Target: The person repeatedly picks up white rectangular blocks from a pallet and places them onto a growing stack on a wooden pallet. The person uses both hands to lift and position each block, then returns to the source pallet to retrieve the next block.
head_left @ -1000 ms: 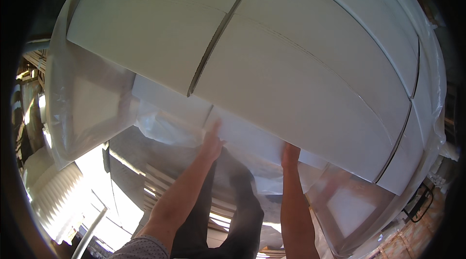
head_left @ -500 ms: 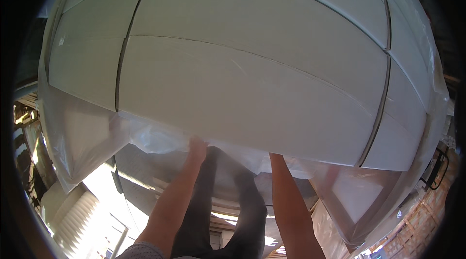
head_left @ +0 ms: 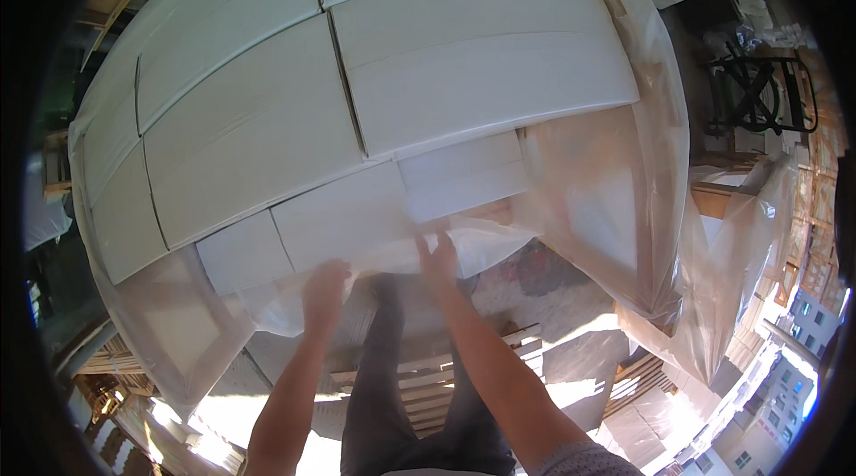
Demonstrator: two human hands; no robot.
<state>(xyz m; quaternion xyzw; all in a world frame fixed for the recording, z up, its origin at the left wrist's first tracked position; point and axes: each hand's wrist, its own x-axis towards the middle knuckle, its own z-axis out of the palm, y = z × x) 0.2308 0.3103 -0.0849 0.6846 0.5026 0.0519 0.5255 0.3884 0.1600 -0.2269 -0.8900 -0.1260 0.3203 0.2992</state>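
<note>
Large white boxes point(head_left: 259, 119) stand stacked in front of me, with a row of smaller-looking white box faces point(head_left: 343, 213) below them. At the lower edge of that row is my left hand point(head_left: 326, 287), beside loose clear plastic sheeting point(head_left: 383, 258); its fingers are blurred, and I cannot tell whether they grip anything. My right hand point(head_left: 437, 259) reaches up to the same edge a little to the right, its fingers apart near a white box point(head_left: 464, 177) and the sheeting. Nothing shows in that hand.
Clear plastic point(head_left: 664, 164) hangs down the right side of the stack. Farther right are a black metal frame point(head_left: 758, 93) and an open cardboard box point(head_left: 713, 195). Wooden slats point(head_left: 428, 387) lie on the floor around my legs. A brick wall point(head_left: 820, 137) rises at the far right.
The view has swung to the right and shows more of the lower boxes. My right hand, formerly hidden under a box edge, now shows with spread fingers. Both hands are closer together.
</note>
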